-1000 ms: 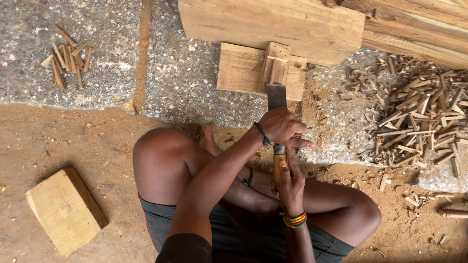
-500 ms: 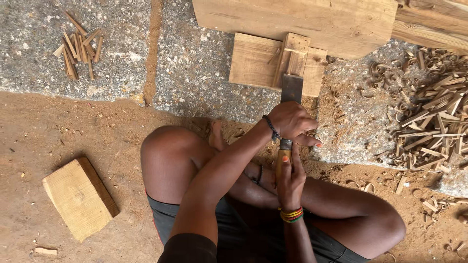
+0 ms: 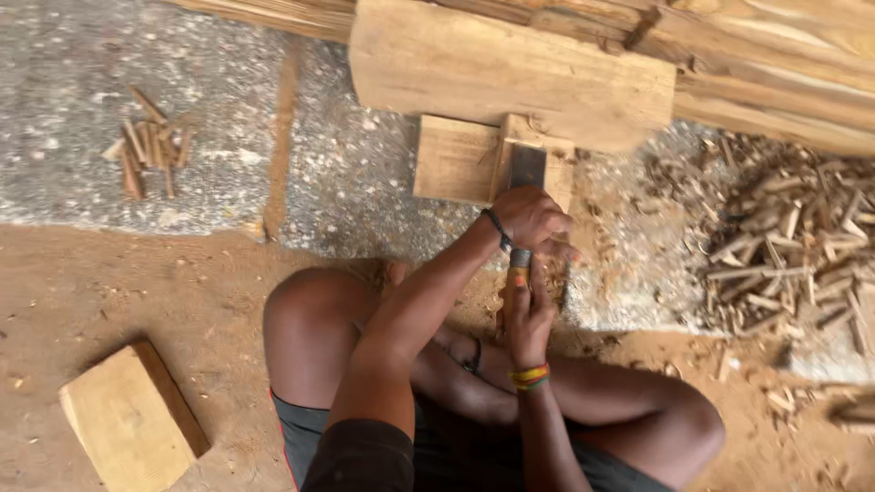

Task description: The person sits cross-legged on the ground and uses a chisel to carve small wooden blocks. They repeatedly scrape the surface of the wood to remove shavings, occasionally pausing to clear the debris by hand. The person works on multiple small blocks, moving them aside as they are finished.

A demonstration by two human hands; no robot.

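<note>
I sit cross-legged on the ground. My left hand (image 3: 533, 221), with a black wristband, is closed over the upper part of a flat-bladed metal tool (image 3: 527, 168). My right hand (image 3: 528, 314), with a striped wristband, grips the tool's handle just below. The blade points away from me and rests on a small upright piece of wood (image 3: 527, 133). That piece stands on a flat wooden board (image 3: 454, 159) lying on the stone slab.
A thick timber beam (image 3: 510, 68) lies across the far side. A heap of split wood sticks (image 3: 784, 251) lies to the right, a smaller bundle of sticks (image 3: 150, 150) at far left. A wooden block (image 3: 128, 424) sits on the dirt near my left knee.
The view has shifted a little. Both hands keep the same hold on the tool, and the blade stays at the small wood piece.
</note>
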